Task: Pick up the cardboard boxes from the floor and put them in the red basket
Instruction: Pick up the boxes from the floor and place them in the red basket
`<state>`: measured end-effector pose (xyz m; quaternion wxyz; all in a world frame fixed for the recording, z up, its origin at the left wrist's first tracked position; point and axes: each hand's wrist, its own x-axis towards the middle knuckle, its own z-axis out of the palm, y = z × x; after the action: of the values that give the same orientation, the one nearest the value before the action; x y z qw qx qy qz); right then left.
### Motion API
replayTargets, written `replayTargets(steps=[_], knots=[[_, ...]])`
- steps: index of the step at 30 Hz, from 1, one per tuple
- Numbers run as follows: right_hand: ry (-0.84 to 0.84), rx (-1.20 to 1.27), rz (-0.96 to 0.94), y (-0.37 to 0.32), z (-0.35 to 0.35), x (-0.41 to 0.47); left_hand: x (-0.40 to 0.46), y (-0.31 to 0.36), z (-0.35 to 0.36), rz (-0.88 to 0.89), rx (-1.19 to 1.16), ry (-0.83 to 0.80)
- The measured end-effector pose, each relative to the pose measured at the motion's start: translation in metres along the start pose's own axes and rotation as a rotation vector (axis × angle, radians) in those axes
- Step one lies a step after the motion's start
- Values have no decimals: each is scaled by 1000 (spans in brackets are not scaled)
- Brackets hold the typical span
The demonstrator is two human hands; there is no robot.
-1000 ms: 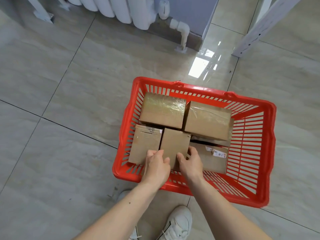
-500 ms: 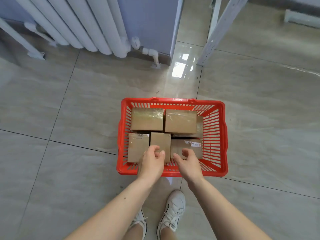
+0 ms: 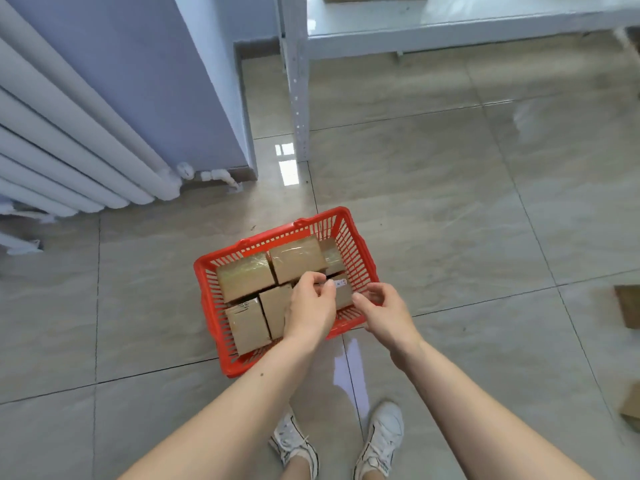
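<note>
Both hands hover above the red basket (image 3: 207,289), holding nothing: the left hand (image 3: 311,308) and the right hand (image 3: 388,311) have loosely curled fingers; cardboard boxes (image 3: 244,280) fill the basket, one bearing a small white label (image 3: 341,282), unreadable; it sits on glossy grey floor tiles (image 3: 450,220), near a white radiator (image 3: 69,150); more cardboard (image 3: 628,306) lies at right.

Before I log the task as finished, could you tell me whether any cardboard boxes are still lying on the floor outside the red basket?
Yes, two cardboard boxes lie on the floor tiles at the right edge, well apart from the red basket.
</note>
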<state>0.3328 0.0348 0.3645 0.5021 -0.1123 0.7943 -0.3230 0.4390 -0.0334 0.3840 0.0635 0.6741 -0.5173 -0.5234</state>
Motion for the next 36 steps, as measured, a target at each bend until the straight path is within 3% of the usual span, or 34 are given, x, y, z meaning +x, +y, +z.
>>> replayTargets(steps=[8,22,36], knots=[[100,196,47,41,-113,-19,-53,34,94,83,153,-101],[197,387,118,190,-384,-34,-172,78,350,145,326,-257],[456,536,231,293,-594,-30,-229,155,559,286,480,-452]])
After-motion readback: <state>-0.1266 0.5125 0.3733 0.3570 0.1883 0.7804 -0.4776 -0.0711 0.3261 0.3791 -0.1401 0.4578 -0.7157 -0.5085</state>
